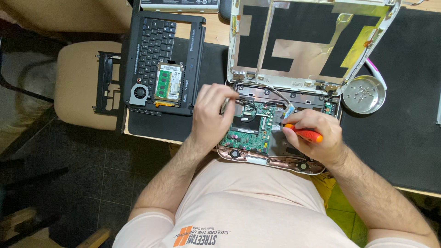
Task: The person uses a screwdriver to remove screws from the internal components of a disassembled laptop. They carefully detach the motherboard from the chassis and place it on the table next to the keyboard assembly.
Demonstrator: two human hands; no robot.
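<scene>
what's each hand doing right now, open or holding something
Left hand: fingers curled, pressing on the left edge of the opened laptop base; whether it grips anything cannot be told.
Right hand: closed on an orange-handled screwdriver, tip toward the green circuit board.

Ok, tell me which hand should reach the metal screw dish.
Probably the right hand: the metal screw dish sits on its side of the opened laptop base, though it grips an orange-handled screwdriver. The left hand is farther off.
</scene>
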